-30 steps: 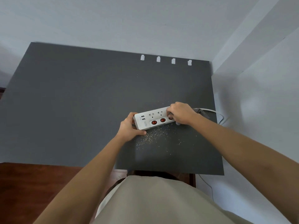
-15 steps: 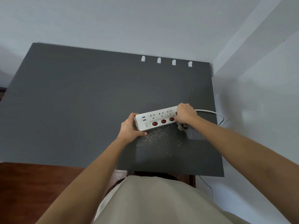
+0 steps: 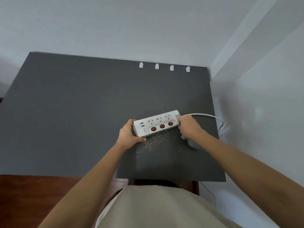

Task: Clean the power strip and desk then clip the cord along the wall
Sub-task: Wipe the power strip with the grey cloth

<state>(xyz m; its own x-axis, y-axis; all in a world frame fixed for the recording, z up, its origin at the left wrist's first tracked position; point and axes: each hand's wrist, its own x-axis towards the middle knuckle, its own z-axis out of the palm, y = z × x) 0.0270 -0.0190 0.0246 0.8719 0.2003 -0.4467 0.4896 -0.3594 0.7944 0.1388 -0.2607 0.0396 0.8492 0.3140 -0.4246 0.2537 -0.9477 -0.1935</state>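
1. We are working on the white plastic power strip with three red rocker switches (image 3: 156, 123), which is lying on the dark grey desk surface (image 3: 74, 112) right of its middle, slightly tilted, its cord end pointing toward the right wall.
2. We are steadying it with our left hand (image 3: 129, 135): the fingers are wrapping around its left end and the thumb is lying along its near edge, so this hand is closed on the strip.
3. We are holding our right hand (image 3: 189, 127) at the strip's right end, fingers curled around a pale grey cloth (image 3: 192, 142) that is trailing out beneath the wrist; how tightly they are closing we cannot tell.
4. We are judging the wiping of the strip to be underway or nearly finished, since its top is looking clean.
5. We are still seeing the scatter of small pale crumbs (image 3: 153, 143) just in front of the strip, so the desk cleaning is remaining to do.
6. We are seeing the white round cord (image 3: 205, 115) looping loose off the desk's right edge, well apart from the four small white cable clips (image 3: 164, 67) along the far edge by the wall, which are standing empty; clipping is not yet begun.
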